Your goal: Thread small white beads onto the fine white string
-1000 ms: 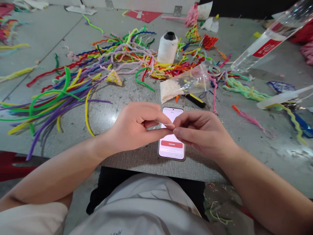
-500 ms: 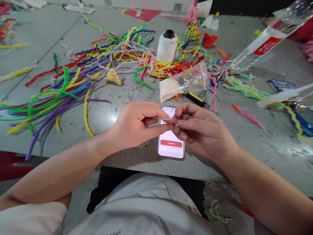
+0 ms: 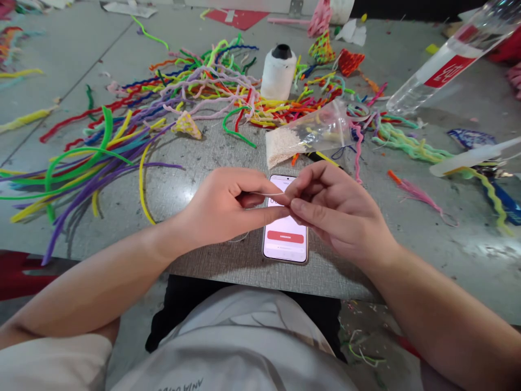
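Observation:
A thin white thread (image 3: 266, 194) stretches across my left hand (image 3: 228, 203) to the tips of my right fingers. Thumb and forefinger of the left hand are pinched together on it. My right hand (image 3: 340, 209) is closed in a pinch against the left fingertips, where the thread ends up. Anything small between the tips is hidden. Below both hands a lit phone (image 3: 285, 251) lies face up on the table. Just beyond them is a clear zip bag (image 3: 285, 144) of tiny pale beads. A loop of thread hangs beneath the left hand.
Behind the bag stands a white thread cone (image 3: 279, 73). Colourful fuzzy stems (image 3: 183, 92) spread over the table's left and middle. A clear bottle (image 3: 431, 76) leans at the right, near a white glue-like nozzle tube (image 3: 459, 163). A pink tassel (image 3: 421, 195) lies nearer.
My right fingers have shifted slightly up and left, closing over the left fingertips. A small shiny speck seen there before is now covered. The thread shows more clearly.

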`<state>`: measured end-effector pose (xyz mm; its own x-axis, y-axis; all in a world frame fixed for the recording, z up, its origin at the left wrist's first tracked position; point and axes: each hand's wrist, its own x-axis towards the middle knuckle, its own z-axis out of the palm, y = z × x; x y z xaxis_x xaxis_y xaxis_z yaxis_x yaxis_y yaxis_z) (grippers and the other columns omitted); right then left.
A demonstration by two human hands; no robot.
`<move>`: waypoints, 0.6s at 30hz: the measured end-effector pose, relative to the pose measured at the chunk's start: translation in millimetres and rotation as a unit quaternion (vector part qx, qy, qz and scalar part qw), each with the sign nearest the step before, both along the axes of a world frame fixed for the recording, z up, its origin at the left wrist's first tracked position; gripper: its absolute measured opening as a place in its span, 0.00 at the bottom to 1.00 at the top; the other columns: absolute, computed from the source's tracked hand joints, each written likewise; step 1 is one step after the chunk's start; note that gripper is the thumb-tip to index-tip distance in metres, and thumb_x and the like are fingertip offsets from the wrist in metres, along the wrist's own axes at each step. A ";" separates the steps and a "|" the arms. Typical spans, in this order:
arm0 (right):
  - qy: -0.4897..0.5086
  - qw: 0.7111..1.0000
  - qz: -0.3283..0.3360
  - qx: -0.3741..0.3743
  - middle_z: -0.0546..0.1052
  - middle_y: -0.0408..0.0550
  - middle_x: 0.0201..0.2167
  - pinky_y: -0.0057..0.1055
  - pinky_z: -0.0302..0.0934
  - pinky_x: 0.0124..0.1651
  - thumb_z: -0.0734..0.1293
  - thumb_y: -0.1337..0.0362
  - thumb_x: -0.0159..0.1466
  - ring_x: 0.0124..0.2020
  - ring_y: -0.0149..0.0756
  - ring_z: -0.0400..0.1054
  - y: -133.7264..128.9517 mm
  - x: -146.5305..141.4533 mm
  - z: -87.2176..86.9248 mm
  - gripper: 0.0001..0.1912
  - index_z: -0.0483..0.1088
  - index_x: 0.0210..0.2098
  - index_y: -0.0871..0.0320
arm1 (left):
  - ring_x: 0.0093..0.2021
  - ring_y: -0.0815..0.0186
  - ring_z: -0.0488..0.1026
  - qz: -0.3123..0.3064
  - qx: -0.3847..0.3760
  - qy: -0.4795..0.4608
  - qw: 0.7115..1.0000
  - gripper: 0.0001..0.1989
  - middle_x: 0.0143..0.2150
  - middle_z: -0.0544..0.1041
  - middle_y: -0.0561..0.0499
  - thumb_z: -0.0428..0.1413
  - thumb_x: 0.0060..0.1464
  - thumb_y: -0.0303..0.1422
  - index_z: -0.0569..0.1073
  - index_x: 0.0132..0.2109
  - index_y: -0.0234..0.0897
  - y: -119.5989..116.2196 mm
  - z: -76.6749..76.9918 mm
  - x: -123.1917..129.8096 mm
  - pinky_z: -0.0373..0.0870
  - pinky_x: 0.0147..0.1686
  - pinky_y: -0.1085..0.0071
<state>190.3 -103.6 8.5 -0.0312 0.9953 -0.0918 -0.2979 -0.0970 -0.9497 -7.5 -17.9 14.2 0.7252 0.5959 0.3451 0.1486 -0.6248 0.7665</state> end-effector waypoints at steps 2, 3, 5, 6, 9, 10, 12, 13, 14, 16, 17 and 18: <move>0.000 1.000 0.001 0.016 0.76 0.41 0.32 0.28 0.66 0.33 0.83 0.62 0.59 0.32 0.31 0.70 0.1 0.3 -1.0 0.17 0.72 0.36 0.52 | 0.22 0.74 0.57 0.010 -0.002 0.011 1.000 0.03 0.22 0.65 0.60 0.71 0.59 0.32 0.86 0.38 0.38 -0.5 1.2 0.2 0.55 0.24 0.72; 0.002 1.000 0.003 0.022 0.77 0.41 0.33 0.28 0.66 0.32 0.82 0.65 0.60 0.32 0.30 0.69 0.2 0.7 -1.8 0.15 0.72 0.36 0.52 | 0.22 0.74 0.57 0.014 -0.002 0.016 1.000 0.03 0.22 0.65 0.60 0.70 0.59 0.32 0.86 0.38 0.38 -0.8 1.8 0.3 0.55 0.24 0.72; 0.001 1.000 0.003 0.026 0.78 0.41 0.33 0.28 0.65 0.31 0.79 0.68 0.61 0.30 0.29 0.69 0.6 1.5 -3.7 0.13 0.72 0.36 0.52 | 0.23 0.74 0.57 0.017 0.002 0.019 1.000 0.03 0.21 0.65 0.60 0.71 0.59 0.33 0.86 0.38 0.38 -1.2 2.4 0.7 0.55 0.24 0.72; -0.001 1.000 0.001 0.026 0.79 0.41 0.33 0.28 0.66 0.31 0.79 0.69 0.61 0.30 0.29 0.69 0.8 1.9 -4.7 0.12 0.72 0.36 0.52 | 0.23 0.74 0.57 0.017 0.004 0.018 1.000 0.03 0.21 0.65 0.60 0.71 0.59 0.33 0.87 0.38 0.38 -1.3 2.5 0.8 0.55 0.24 0.72; -0.012 1.000 -0.011 0.025 0.79 0.41 0.33 0.29 0.67 0.32 0.80 0.68 0.60 0.31 0.31 0.70 1.6 2.5 -7.4 0.14 0.72 0.35 0.52 | 0.22 0.74 0.56 0.018 0.007 0.010 1.000 0.03 0.21 0.64 0.60 0.71 0.59 0.32 0.87 0.38 0.38 -1.2 2.2 1.0 0.54 0.24 0.72; -0.011 0.999 -0.014 0.027 0.79 0.41 0.33 0.29 0.68 0.33 0.81 0.68 0.59 0.31 0.31 0.70 1.8 2.6 -8.2 0.14 0.72 0.35 0.52 | 0.22 0.74 0.56 0.018 0.007 0.009 1.000 0.02 0.21 0.64 0.60 0.70 0.59 0.31 0.87 0.38 0.38 -1.1 2.1 0.9 0.54 0.24 0.72; -0.006 0.999 -0.019 0.032 0.79 0.41 0.33 0.29 0.69 0.35 0.81 0.67 0.60 0.33 0.31 0.72 2.1 2.7 -9.7 0.15 0.72 0.35 0.52 | 0.22 0.74 0.56 0.020 0.006 0.009 1.000 0.02 0.21 0.63 0.60 0.70 0.59 0.31 0.87 0.39 0.38 -1.0 2.3 0.8 0.54 0.24 0.72; -0.004 0.999 -0.022 0.035 0.78 0.41 0.33 0.29 0.70 0.36 0.82 0.66 0.60 0.34 0.31 0.72 2.1 2.8 -10.2 0.15 0.72 0.35 0.52 | 0.22 0.74 0.56 0.021 0.005 0.010 1.000 0.02 0.21 0.62 0.60 0.69 0.59 0.30 0.87 0.39 0.38 -0.9 2.5 0.8 0.54 0.24 0.72; -0.006 0.999 -0.025 0.038 0.78 0.41 0.33 0.30 0.70 0.38 0.82 0.66 0.60 0.34 0.31 0.72 2.0 2.9 -10.5 0.15 0.72 0.35 0.52 | 0.22 0.74 0.56 0.022 0.003 0.010 1.000 0.02 0.21 0.62 0.60 0.69 0.59 0.30 0.87 0.39 0.38 -0.9 2.7 0.8 0.53 0.24 0.72; -0.021 0.998 -0.032 0.040 0.78 0.41 0.34 0.31 0.72 0.41 0.83 0.64 0.59 0.36 0.32 0.73 1.6 2.9 -10.6 0.17 0.72 0.36 0.52 | 0.22 0.74 0.56 0.024 -0.001 0.010 1.000 0.02 0.21 0.62 0.60 0.69 0.59 0.30 0.87 0.39 0.37 -0.9 3.3 1.1 0.53 0.24 0.72; -0.033 0.998 -0.036 0.041 0.78 0.41 0.34 0.32 0.73 0.41 0.84 0.63 0.59 0.36 0.32 0.73 1.4 2.8 -10.4 0.18 0.71 0.36 0.51 | 0.22 0.74 0.55 0.025 -0.004 0.010 1.000 0.02 0.21 0.62 0.60 0.69 0.59 0.30 0.87 0.39 0.37 -1.0 3.5 1.3 0.53 0.24 0.72; -0.044 0.997 -0.040 0.043 0.78 0.41 0.35 0.33 0.73 0.42 0.84 0.61 0.59 0.36 0.33 0.74 1.1 2.7 -10.1 0.18 0.71 0.36 0.51 | 0.22 0.74 0.55 0.026 -0.006 0.009 1.000 0.02 0.21 0.62 0.60 0.69 0.59 0.30 0.87 0.39 0.37 -1.0 3.6 1.5 0.53 0.24 0.72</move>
